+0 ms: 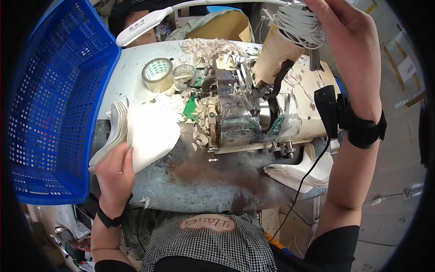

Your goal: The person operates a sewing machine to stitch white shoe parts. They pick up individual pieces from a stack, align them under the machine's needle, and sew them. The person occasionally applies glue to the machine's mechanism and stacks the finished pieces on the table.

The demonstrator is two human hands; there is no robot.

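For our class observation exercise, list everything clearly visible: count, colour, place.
Sheet stacks: two, whitish, left and right
Basket: one, blue, far left
Machine: one, dark and cream, centre
Tape roll: one, tan, left of machine
Scraps: uncountable, cream, around machine
Cord bundle: one, white, upper right
Wand-shaped fixture: one, white, top
Table: one, white-grey, beneath
Apron: one, black-white check, bottom
Wrist straps: two, black, wrists
Left hand: one, bare, gripping stack
Right hand: one, bare, upper right
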